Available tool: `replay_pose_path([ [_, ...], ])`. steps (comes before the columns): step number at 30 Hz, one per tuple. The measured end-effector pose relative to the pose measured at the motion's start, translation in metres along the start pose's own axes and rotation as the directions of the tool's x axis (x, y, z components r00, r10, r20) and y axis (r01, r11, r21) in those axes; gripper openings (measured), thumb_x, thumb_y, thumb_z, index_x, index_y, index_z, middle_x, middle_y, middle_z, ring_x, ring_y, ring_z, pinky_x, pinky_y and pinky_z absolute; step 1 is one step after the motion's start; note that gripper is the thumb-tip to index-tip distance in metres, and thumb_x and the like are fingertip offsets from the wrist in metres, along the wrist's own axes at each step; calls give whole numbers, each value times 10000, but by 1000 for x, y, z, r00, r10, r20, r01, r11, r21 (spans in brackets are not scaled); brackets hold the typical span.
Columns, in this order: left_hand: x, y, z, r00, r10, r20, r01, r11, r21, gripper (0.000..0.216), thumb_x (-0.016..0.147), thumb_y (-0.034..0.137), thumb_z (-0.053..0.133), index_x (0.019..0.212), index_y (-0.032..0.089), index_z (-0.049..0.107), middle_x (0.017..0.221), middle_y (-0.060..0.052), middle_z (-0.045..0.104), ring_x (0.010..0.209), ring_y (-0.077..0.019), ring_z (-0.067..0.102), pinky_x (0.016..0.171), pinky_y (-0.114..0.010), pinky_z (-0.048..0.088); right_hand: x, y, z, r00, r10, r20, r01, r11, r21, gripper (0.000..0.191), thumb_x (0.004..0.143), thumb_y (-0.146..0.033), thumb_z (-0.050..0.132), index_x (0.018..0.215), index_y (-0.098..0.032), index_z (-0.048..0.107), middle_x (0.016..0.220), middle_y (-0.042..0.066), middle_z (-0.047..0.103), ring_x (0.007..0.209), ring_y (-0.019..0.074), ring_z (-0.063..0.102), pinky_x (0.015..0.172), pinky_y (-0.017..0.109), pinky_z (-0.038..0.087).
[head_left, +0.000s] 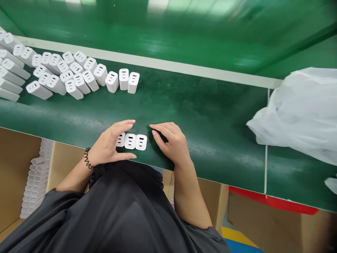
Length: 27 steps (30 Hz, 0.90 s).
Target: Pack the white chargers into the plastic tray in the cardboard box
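Three white charger blocks (133, 141) stand side by side near the front edge of the green belt (200, 116), port faces up. My left hand (109, 146) cups them from the left, fingers and thumb spread apart, touching the leftmost block. My right hand (171, 140) rests on the belt just right of the row, fingers bent and slightly apart, holding nothing. A black coil band sits on my left wrist.
Several white charger blocks (65, 75) lie in rows at the belt's far left. A white plastic bag (302, 112) sits at the right. A cardboard box (15, 175) with stacked white blocks (37, 182) stands below the belt's left. A pale rail (184, 68) borders the belt.
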<state>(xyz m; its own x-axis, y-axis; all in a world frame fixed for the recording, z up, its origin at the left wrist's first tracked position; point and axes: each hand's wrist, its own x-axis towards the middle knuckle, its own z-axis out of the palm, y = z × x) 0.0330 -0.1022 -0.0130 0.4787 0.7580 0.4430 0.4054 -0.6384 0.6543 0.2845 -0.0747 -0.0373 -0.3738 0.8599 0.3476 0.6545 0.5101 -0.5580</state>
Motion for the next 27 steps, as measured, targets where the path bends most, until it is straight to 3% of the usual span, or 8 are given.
replay_pose_path([
  [5,12,7,4,993,-20,116,-4,980,197,807,861,552,710,1503,228,344,1335,-130,620,1224,-274,601,1030,-444,523,0,1,0,1000,16,11,-17,999,27,227,983,-236,519,1085,-243,721,992,58,763,935,228,684,872,416,533],
  [10,13,3,14,992,-11,123,-37,925,378,469,911,553,646,1254,233,636,1102,-57,739,902,-206,676,783,-322,550,1,0,-1,1000,0,5,0,1000,20,223,983,-222,516,1068,-230,721,981,60,764,930,225,687,852,400,538],
  [13,11,2,13,992,-121,27,111,964,242,465,873,580,684,1172,224,685,1025,-54,756,835,-186,675,749,-299,544,0,0,-1,1000,7,7,-7,1000,12,228,980,-228,518,1073,-234,725,984,65,767,928,232,693,857,417,548],
  [15,10,4,11,954,-291,-68,288,956,-45,569,821,661,694,1165,208,683,1062,-77,746,868,-196,685,756,-300,558,0,0,0,1000,9,-12,-8,999,40,237,976,-229,518,1101,-241,719,1012,67,766,933,228,701,856,420,563],
  [17,10,8,9,856,-511,-78,430,788,-441,699,828,780,574,1202,194,650,1061,-93,733,834,-196,692,691,-298,570,-1,-3,0,999,-4,-53,11,992,123,255,970,-228,522,1154,-251,698,1059,67,754,922,211,706,846,404,585],
  [19,10,13,11,746,-665,25,469,499,-729,789,866,850,373,1235,193,608,986,-88,717,733,-175,675,590,-286,558,-1,-10,-2,994,-34,-103,55,976,210,285,958,-238,543,1216,-257,661,1112,75,733,913,199,708,825,388,604],
  [22,9,19,16,628,-761,163,467,201,-861,799,885,856,261,1216,210,593,936,-70,690,673,-146,638,553,-276,551,1,-32,-8,983,-118,-139,148,961,234,384,921,-309,616,1301,-263,586,1229,109,680,1028,243,690,847,427,615],
  [27,5,27,22,525,-818,235,362,-36,-932,734,882,833,364,1182,213,617,899,-43,683,669,-126,631,554,-244,555,12,-74,-13,965,-259,23,255,960,116,511,893,-411,664,1358,-262,515,1520,150,447,1333,319,517,997,514,557],
])
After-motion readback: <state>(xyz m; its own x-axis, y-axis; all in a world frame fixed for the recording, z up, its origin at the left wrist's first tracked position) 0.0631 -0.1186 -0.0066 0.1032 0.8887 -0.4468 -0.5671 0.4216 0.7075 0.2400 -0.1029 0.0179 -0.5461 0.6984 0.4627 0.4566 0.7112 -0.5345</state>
